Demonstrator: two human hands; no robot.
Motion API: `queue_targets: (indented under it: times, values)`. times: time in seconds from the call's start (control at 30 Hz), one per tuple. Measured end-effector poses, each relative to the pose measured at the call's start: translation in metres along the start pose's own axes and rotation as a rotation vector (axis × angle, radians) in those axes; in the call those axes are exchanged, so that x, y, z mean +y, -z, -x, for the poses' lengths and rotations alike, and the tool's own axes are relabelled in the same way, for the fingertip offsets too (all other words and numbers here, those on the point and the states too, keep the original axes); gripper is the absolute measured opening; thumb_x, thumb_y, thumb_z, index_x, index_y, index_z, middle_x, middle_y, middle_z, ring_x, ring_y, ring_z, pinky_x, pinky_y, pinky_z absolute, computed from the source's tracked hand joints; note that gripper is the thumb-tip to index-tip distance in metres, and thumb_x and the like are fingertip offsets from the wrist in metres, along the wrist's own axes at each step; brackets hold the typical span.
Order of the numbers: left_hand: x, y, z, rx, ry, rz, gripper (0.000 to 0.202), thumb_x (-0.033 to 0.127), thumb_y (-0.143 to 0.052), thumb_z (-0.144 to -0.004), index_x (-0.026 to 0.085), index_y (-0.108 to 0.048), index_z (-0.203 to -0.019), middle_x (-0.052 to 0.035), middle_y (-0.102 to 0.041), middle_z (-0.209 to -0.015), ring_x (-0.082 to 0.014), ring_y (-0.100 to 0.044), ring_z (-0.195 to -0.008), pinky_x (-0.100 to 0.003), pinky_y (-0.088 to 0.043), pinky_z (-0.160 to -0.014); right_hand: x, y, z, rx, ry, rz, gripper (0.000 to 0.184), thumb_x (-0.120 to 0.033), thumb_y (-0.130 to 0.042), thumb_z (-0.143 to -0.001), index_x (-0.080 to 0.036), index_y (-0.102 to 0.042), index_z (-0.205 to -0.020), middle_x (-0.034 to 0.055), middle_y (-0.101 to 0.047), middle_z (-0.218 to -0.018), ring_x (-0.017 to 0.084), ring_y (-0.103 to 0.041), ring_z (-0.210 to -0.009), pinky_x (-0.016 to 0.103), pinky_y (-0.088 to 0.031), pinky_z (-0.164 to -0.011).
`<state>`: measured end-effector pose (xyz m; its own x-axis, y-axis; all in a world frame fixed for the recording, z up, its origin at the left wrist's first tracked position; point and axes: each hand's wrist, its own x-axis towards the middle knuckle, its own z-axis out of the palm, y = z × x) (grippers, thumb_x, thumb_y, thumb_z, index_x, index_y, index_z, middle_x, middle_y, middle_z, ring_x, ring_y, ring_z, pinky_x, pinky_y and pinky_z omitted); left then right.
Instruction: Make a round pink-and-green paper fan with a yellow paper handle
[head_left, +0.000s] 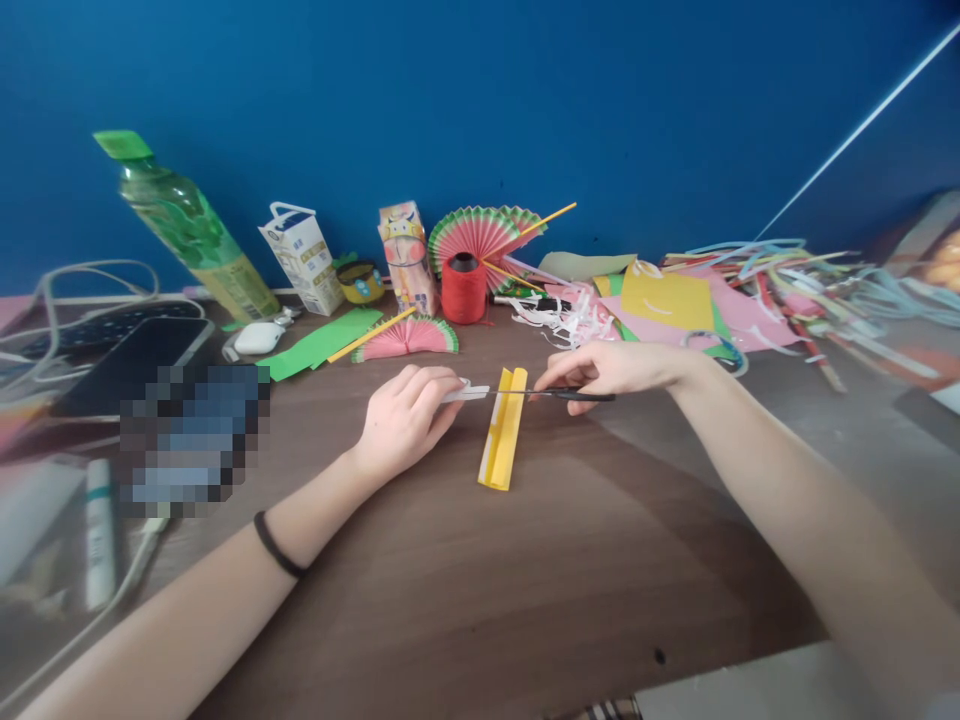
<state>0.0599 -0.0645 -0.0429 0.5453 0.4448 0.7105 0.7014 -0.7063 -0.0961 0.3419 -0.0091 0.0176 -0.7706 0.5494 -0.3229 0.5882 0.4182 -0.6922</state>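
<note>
My left hand [409,415] is closed on a thin white paper strip [466,393] that it holds out towards the right. My right hand [604,368] grips small black-handled scissors [574,395], whose blades reach left to the end of that strip. Just below the strip and blades, a folded yellow paper [503,428] lies on the brown wooden table [525,560], pleated and long. Both hands hover a little above the table top.
At the back stand a red thread spool [463,288], pink-green paper fans [409,337], two small cartons [302,256], a green bottle [187,225] and green paper [319,343]. Coloured paper scraps [712,300] pile at the right. A phone and cables [127,365] lie left.
</note>
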Motion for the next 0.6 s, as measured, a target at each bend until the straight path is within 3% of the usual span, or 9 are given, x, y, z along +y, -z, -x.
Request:
queue_targets:
  times: [0.6]
  values:
    - [-0.0002,-0.0006,0.0005,0.007,-0.017,0.003,0.017,0.017,-0.053,-0.084,0.017,-0.054,-0.1,-0.0063,-0.069,-0.096,-0.0174,-0.062,-0.082,-0.029,-0.049,-0.071,-0.0014,0.0003,-0.0002,-0.004,-0.038,0.02,0.044,-0.044,-0.062,-0.074,-0.025,-0.063,-0.114,-0.0012,-0.047,-0.074,0.011,-0.041,-0.068,0.025,-0.032,-0.06]
